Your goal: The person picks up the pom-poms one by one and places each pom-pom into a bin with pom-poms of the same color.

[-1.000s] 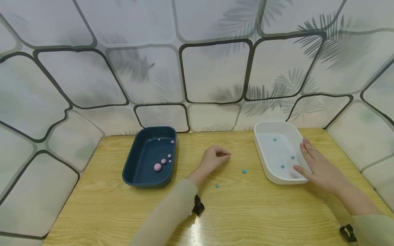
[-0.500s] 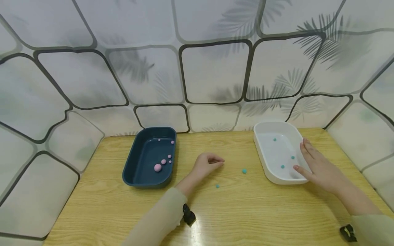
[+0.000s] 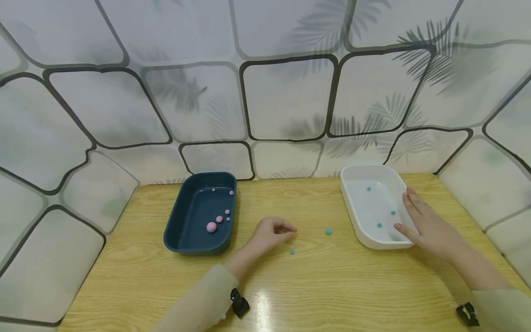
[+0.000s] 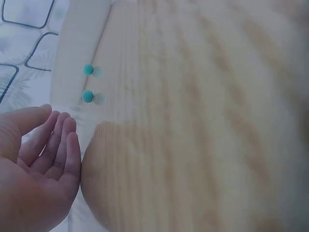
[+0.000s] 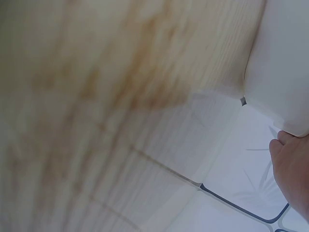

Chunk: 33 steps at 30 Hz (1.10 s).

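Observation:
My left hand (image 3: 270, 234) is low over the table between two trays, fingers loosely bent and nothing visible between them. Two small teal balls lie near it on the wood: one teal ball (image 3: 328, 231) to its right, a smaller teal ball (image 3: 292, 252) just below its fingertips. In the left wrist view the hand (image 4: 41, 174) shows a bare palm, with both balls beyond the fingertips. My right hand (image 3: 433, 233) rests against the right side of the white tray (image 3: 386, 246), fingers fairly straight, thumb over the rim. Several teal balls (image 3: 393, 212) lie inside that tray.
At left stands a dark blue tray (image 3: 186, 226) holding several pink balls (image 3: 211, 227) of different sizes. Both trays are near the back edge of the wooden table (image 3: 323, 290). A patterned wall covering (image 3: 290, 101) rises behind and at the sides.
My left hand has drawn back toward me and slightly left, closer to the smaller teal ball. The right hand, both trays and the balls keep their places.

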{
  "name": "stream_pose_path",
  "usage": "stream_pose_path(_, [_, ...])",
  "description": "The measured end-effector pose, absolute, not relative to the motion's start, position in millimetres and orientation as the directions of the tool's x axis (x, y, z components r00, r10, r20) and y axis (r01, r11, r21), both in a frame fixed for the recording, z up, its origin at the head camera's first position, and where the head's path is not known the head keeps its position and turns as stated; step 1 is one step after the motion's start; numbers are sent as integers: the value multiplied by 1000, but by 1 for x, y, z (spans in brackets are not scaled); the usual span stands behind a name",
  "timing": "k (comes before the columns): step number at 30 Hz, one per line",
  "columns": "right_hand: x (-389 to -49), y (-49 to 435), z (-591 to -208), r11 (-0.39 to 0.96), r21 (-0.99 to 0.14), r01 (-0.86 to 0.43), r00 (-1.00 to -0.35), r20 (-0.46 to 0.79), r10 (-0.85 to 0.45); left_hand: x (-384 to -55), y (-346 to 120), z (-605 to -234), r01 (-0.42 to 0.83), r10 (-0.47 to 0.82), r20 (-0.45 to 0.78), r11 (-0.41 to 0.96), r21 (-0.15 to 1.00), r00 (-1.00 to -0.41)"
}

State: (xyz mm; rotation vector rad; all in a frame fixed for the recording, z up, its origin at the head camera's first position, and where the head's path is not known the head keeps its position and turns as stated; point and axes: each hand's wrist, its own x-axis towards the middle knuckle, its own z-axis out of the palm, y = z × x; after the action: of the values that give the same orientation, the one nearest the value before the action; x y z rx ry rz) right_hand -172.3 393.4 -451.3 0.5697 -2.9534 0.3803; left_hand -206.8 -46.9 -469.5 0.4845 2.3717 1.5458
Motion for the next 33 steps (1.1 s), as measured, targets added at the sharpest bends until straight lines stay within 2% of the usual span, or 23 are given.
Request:
stream_pose_path(8, [-172, 391, -449, 899, -227, -374, -926, 151, -347, -197, -56, -470, 161, 481, -49, 386, 909, -875])
stream_pose_path(16, [-172, 391, -449, 899, -230, -372, -927, 149, -345, -195, -63, -471, 259, 597, -14, 369, 893, -802])
stream_pose_path(21, [-172, 392, -450, 899, -234, -370, -928, 144, -344, -194, -65, -472, 350, 641, 5, 413, 841, -768])
stream_pose_path(33, [-172, 394, -452, 896, -232, -379, -923, 162, -349, -192, -60, -470, 508, 683, 44, 497, 703, -729])
